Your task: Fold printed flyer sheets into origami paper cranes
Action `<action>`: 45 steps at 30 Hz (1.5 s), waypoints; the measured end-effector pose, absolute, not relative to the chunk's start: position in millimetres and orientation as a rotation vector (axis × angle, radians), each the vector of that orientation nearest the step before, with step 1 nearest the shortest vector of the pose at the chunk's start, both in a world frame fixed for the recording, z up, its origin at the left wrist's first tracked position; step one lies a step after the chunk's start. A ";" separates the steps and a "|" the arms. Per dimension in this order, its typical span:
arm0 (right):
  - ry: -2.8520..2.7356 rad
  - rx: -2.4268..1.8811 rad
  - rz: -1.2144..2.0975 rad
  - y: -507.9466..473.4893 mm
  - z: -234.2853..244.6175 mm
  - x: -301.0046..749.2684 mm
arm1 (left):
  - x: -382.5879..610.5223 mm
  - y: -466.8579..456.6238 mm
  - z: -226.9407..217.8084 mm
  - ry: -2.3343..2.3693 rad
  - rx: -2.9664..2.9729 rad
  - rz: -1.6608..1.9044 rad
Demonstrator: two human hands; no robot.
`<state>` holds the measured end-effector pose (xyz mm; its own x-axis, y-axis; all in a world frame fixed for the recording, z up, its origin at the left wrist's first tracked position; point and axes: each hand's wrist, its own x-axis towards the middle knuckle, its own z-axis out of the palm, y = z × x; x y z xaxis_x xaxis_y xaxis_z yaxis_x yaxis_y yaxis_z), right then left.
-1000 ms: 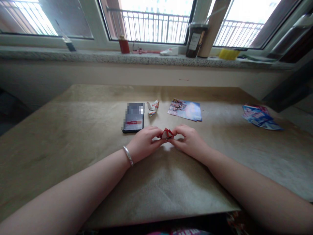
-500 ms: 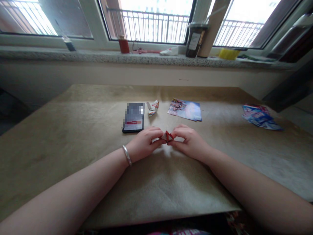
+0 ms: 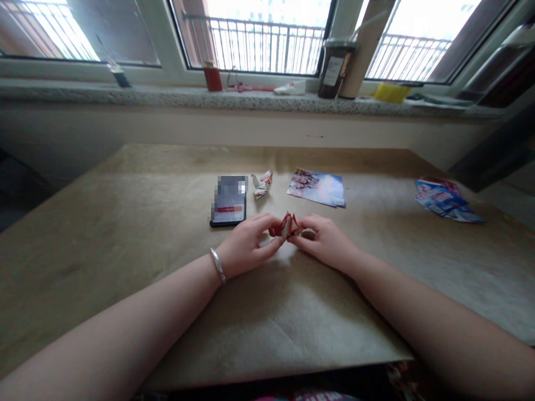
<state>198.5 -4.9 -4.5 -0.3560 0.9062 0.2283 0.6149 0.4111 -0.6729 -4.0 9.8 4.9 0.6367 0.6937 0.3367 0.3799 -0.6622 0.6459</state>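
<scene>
Red-and-white folded paper point(image 3: 287, 225) sits pinched between my left hand point(image 3: 247, 243) and right hand point(image 3: 324, 242), both nearly shut on it; this looks like a folding step, the next crease needing steady pressure.

One head-worn camera looks forward and down — close above the hands point(image 3: 251, 242) (window sill point(image 3: 234, 98) along the top).

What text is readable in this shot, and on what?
No text can be read.
White label on the dark jar: too small and blurred to read.
Phone: screen pixelated, unreadable.
Printed sheet: no readable words.
Printed papers: too small and blurred to read.
Folded red-and-white paper: red print, no readable words.
</scene>
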 end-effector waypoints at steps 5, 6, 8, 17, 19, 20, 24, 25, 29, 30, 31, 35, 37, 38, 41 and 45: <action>-2.137 -1.245 0.645 -3.2 -6.5 199.0 | -4.3 9.8 -2.1 0.813 2.208 0.847; -2.136 -1.239 0.648 -3.4 -6.7 198.7 | -4.3 10.2 -3.5 0.804 2.193 0.846; -2.119 -1.240 0.658 -4.0 -7.0 198.4 | -4.4 11.1 -5.3 0.785 2.174 0.836; -2.090 -1.222 0.760 -3.8 -8.1 199.4 | -3.3 11.1 -3.8 0.757 2.150 0.810; -2.087 -1.220 0.759 -4.3 -7.7 198.9 | -2.4 10.8 -3.1 0.758 2.145 0.815; -2.080 -1.219 0.762 -4.6 -7.5 198.5 | -2.0 10.8 -2.7 0.763 2.140 0.818; -1.994 -1.205 0.779 -6.0 -7.0 196.9 | -1.6 10.3 -1.5 0.796 2.105 0.811; -1.972 -1.199 0.783 -6.4 -6.8 196.6 | -1.6 10.1 -1.4 0.799 2.095 0.805; -1.941 -1.199 0.779 -7.7 -5.2 195.4 | -1.3 9.4 -3.1 0.790 2.054 0.809; -1.944 -1.196 0.776 -7.9 -4.8 195.2 | -1.2 9.4 -4.0 0.785 2.038 0.812; -1.951 -1.193 0.775 -8.0 -4.4 195.1 | -1.1 9.5 -4.8 0.777 2.024 0.814; -1.982 -1.182 0.781 -7.6 -4.2 195.5 | -1.7 10.7 -6.0 0.773 2.014 0.809; -1.995 -1.172 0.810 -7.1 -4.5 196.1 | -2.3 11.8 -5.3 0.795 2.029 0.784; -2.001 -1.169 0.826 -6.8 -4.6 196.4 | -2.7 12.4 -5.0 0.806 2.026 0.771; -2.011 -1.185 0.857 -6.6 -4.5 196.7 | -3.9 14.5 -5.4 0.827 1.960 0.749; -1.969 -1.212 0.901 -6.9 -4.0 196.6 | -4.8 16.3 -7.9 0.834 1.920 0.743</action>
